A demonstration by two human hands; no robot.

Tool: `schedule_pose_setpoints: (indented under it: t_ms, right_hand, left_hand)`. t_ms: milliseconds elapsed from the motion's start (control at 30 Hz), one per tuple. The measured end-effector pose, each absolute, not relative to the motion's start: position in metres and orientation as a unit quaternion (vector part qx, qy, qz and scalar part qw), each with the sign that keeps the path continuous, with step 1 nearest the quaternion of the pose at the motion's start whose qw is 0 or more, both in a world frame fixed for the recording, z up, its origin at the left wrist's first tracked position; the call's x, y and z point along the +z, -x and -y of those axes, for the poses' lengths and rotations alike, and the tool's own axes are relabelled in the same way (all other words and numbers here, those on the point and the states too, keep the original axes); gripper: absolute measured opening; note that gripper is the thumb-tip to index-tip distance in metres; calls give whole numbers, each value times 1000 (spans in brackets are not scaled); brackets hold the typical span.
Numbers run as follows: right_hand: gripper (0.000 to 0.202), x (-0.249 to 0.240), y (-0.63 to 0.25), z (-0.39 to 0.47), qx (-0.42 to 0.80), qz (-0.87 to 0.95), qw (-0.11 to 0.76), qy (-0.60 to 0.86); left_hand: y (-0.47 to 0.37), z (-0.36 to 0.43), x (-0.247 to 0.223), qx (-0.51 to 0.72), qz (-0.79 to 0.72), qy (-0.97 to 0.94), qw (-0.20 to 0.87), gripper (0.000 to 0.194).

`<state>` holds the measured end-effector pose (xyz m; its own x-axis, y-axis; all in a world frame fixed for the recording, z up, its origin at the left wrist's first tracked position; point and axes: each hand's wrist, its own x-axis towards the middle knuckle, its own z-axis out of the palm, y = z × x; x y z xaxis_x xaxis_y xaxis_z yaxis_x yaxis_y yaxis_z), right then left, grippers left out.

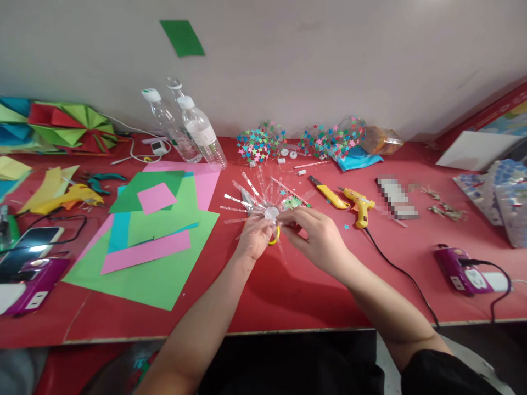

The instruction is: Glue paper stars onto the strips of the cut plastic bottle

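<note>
Gently steady the plastic fringe with the left fingers pinching near its middle and the right fingers curled close beside it, their hold unclear, without bending the strips fanning beyond.

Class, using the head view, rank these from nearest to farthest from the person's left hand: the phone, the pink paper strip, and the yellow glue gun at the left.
From the left hand:
1. Pink paper strip: just to its left, on the papers.
2. Yellow glue gun: farther left, beyond the papers.
3. Phone: near the left edge.
</note>
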<state>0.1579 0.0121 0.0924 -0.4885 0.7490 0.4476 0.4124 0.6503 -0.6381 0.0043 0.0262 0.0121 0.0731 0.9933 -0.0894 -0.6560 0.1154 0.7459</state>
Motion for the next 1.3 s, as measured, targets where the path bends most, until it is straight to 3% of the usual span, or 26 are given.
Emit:
schedule_pose_setpoints:
  t_ms: [600,1300]
  right_hand:
    - [17,100,-160,-10,122,849,398,325]
    - [19,101,-162,-12,188,841,389,326]
  left_hand:
    - [-5,-27,11,598,-309,-256,694,26]
    - [-5,-26,12,622,-310,-242,677,24]
